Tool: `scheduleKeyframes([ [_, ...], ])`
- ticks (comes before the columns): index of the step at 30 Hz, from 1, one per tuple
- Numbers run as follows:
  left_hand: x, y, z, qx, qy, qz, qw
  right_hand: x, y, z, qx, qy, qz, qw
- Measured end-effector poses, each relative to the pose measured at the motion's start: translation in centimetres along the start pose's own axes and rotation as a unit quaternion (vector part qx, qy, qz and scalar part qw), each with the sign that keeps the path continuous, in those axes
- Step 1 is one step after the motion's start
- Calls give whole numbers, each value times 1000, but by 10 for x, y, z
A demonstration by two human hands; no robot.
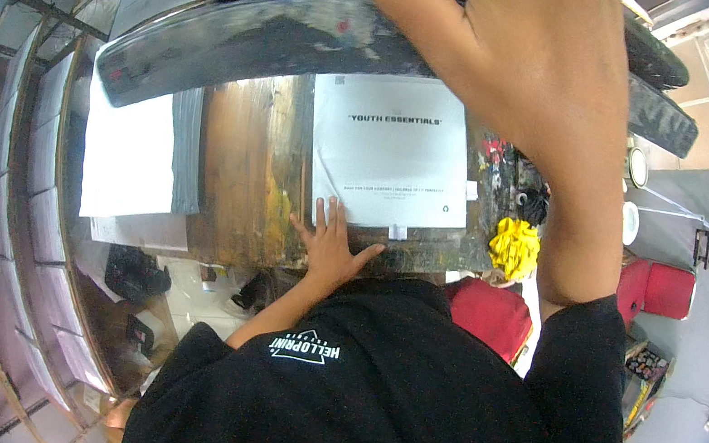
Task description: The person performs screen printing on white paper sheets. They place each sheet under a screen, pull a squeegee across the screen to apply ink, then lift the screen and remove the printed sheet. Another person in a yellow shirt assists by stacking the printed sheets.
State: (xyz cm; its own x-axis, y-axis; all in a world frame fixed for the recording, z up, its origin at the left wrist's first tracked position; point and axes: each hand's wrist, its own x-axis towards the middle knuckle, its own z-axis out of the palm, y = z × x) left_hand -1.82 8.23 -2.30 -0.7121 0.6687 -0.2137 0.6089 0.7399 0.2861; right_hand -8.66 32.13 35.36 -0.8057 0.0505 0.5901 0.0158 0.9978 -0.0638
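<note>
A flat white sheet or bag with black print lies on a stained wooden work surface. My left hand rests on its near edge, fingers spread flat. My right hand is raised high, large in view, in front of long dark ink-stained bars. Its thumb sticks out to the left; the other fingers run past the top edge, so whether they hold anything is hidden. Small pale tabs show at the sheet's near and right edges.
A stack of white sheets lies to the left, near shelving racks. At the right are a crumpled yellow cloth, dark stained bundles and white-topped round containers. Red seats stand below the table edge.
</note>
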Motion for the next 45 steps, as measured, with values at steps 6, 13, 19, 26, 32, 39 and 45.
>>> scheduleKeyframes([
  [6,63,32,-126,-182,280,125,934,29,22,-2,20,-9,-9,1000],
  [13,29,-131,-170,-366,274,-132,880,38,26,0,3,-6,-7,1000],
  [19,1,-330,-280,-268,216,-129,930,30,23,3,-32,12,-7,999],
  [26,46,-447,-291,207,421,-403,786,4,25,18,-45,-10,34,998],
  [32,-43,-40,-211,-733,5,313,604,-86,-36,28,-12,-68,83,994],
  [39,-84,-47,-51,-879,-89,-177,433,-287,-29,132,143,-332,57,931],
  [45,-48,-69,22,-836,-105,-330,425,-360,-48,208,111,-319,22,941],
])
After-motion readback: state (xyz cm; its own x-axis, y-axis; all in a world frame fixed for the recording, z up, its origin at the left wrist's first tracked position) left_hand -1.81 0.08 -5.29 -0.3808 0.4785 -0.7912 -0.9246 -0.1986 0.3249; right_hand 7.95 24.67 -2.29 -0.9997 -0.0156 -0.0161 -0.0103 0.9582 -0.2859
